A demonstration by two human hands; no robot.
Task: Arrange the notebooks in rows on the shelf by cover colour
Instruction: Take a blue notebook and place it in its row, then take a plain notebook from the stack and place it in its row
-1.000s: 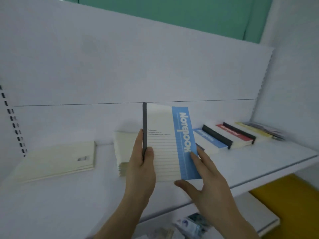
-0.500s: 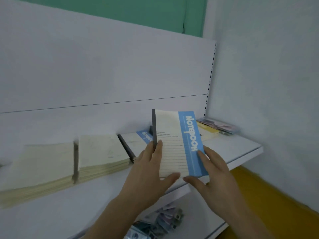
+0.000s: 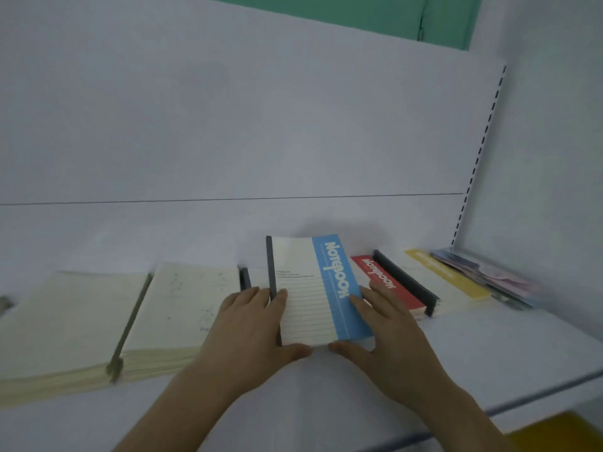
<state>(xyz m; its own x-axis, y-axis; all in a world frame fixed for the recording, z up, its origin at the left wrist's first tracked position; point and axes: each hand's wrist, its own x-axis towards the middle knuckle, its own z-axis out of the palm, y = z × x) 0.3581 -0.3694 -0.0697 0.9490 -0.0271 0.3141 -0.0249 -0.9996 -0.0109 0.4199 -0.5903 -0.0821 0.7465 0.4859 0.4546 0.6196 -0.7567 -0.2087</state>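
Note:
A cream notebook with a blue stripe (image 3: 310,288) and a dark spine lies low over the white shelf (image 3: 489,347), between both hands. My left hand (image 3: 251,331) grips its spine edge and near corner. My right hand (image 3: 388,337) presses its blue side and bottom edge. To its right lie a red-striped notebook (image 3: 388,282) and a yellow-striped one (image 3: 447,275), overlapping in a row. Left of it, two cream stacks (image 3: 182,308) (image 3: 65,324) show plain covers. Another dark spine (image 3: 244,278) peeks out just left of the held notebook.
Colourful flat packets (image 3: 489,272) sit in the shelf's far right corner against the white side wall. A perforated upright (image 3: 479,151) runs up the back panel. A yellow surface (image 3: 561,433) shows below the shelf's front edge.
The blue-striped notebook has come down from upright in the air to low over the shelf, left of the red one. Both hands went down with it. The view swung back left.

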